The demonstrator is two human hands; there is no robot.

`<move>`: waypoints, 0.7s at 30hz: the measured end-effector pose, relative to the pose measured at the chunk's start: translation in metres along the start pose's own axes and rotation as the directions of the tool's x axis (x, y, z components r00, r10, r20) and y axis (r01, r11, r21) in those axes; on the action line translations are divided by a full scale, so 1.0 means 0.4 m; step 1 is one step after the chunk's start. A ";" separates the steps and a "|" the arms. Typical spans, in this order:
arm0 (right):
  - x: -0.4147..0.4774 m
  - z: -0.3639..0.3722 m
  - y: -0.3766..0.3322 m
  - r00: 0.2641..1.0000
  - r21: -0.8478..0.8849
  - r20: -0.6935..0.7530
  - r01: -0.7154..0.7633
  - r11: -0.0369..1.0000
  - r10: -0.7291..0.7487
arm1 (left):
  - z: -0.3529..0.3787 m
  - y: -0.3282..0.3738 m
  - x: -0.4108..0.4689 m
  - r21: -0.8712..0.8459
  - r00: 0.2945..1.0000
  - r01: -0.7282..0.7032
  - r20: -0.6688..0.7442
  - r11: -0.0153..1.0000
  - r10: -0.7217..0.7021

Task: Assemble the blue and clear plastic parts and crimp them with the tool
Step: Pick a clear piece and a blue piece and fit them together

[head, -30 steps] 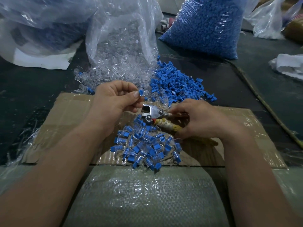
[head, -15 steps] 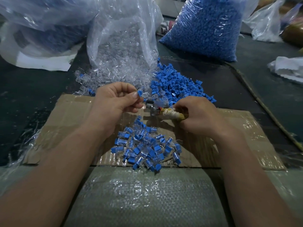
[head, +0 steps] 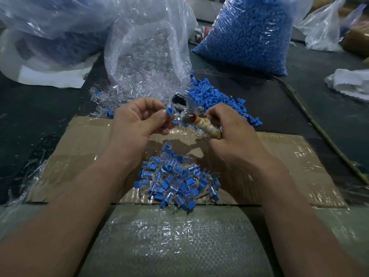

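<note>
My left hand (head: 137, 121) pinches a small blue part (head: 169, 112) between thumb and fingers; any clear piece on it is hard to make out. My right hand (head: 233, 132) grips the crimping tool (head: 196, 118) by its tape-wrapped handle, metal jaws pointing up and left, close to the blue part. Below both hands a pile of assembled blue-and-clear pieces (head: 175, 181) lies on the cardboard sheet (head: 85, 148). Beyond the hands are loose blue parts (head: 217, 98) and loose clear parts (head: 127, 92).
An open bag of clear parts (head: 147, 50) stands behind the hands, with a full bag of blue parts (head: 253, 35) to its right. More plastic bags lie at far left (head: 50, 33) and far right (head: 323, 27). A woven sack (head: 175, 240) covers the near edge.
My right hand has lifted the tool off the cardboard and swung its jaws up toward the blue part. My left hand has stayed nearly still with the part.
</note>
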State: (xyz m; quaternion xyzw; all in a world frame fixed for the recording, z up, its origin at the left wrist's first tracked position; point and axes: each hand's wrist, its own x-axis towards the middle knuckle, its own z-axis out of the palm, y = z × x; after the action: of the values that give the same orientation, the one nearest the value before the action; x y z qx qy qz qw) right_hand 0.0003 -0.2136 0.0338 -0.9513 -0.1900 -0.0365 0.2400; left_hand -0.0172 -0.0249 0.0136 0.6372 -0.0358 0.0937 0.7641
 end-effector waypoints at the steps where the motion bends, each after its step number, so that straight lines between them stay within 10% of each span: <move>1: 0.001 0.002 -0.002 1.000 -0.016 0.010 0.007 1.000 -0.007 | 0.001 0.000 0.000 0.002 1.000 -0.011 0.002 1.000 0.011; 21: 0.001 0.001 -0.019 0.999 -0.006 0.040 0.012 1.000 -0.012 | 0.014 -0.006 -0.012 0.269 0.986 -0.149 -0.032 0.952 0.164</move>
State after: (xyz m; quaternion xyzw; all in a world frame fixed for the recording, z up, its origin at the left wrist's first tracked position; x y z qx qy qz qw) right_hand -0.0020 -0.2072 0.0369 -0.9514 -0.2005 -0.0192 0.2331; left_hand -0.0211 -0.0312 0.0116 0.7262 -0.0526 0.1751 0.6628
